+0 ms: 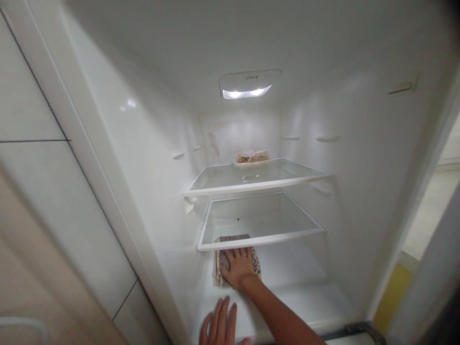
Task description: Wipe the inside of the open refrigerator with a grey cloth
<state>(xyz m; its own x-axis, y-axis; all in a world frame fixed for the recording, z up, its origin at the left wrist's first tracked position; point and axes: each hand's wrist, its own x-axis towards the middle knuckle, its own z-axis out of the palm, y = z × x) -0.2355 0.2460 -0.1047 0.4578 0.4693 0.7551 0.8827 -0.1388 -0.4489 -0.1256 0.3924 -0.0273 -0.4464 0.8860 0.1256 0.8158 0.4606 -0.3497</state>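
Note:
My right hand [239,269] lies palm down on a folded cloth [220,275] with a brown and cream pattern. Its fingers are spread flat, pressing the cloth against the white floor of a refrigerator. Part of the cloth's far edge shows through the lower glass shelf [266,218]. Nearer to me, at the bottom of the view, my left hand [220,326] has its fingers stretched out and holds nothing. It is close to the refrigerator floor [298,273]; whether it touches I cannot tell.
On the upper glass shelf [223,176] sits a clear plastic tray of food [252,158]. A lit lamp [247,88] is overhead. The white-framed shelf edges jut out above my right hand. Side walls with small shelf ledges [327,139] stand left and right. A small dark spot shows beneath the lower shelf.

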